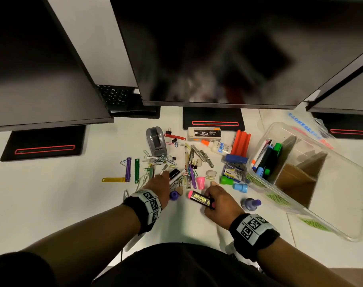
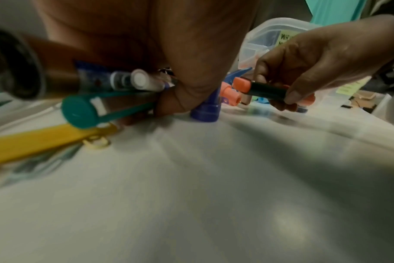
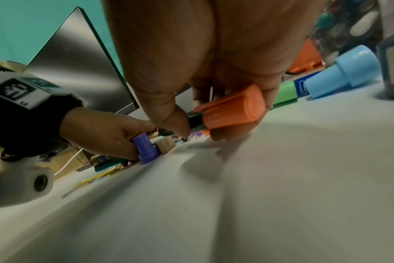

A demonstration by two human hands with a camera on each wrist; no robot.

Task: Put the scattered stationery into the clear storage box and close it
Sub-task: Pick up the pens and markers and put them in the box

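Three dark monitors (image 1: 217,48) stand on a white desk (image 1: 52,193).

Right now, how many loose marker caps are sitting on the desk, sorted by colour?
Purple cap: 1
Pink cap: 1
Green cap: 1
Light blue cap: 1
Total: 4

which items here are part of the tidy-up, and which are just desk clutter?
Part of the job:
clear storage box
highlighter in the right hand
marker under the left hand
paper clips
glue bottle
staples box
tape dispenser

Just lying about:
monitors
monitor stands
keyboard
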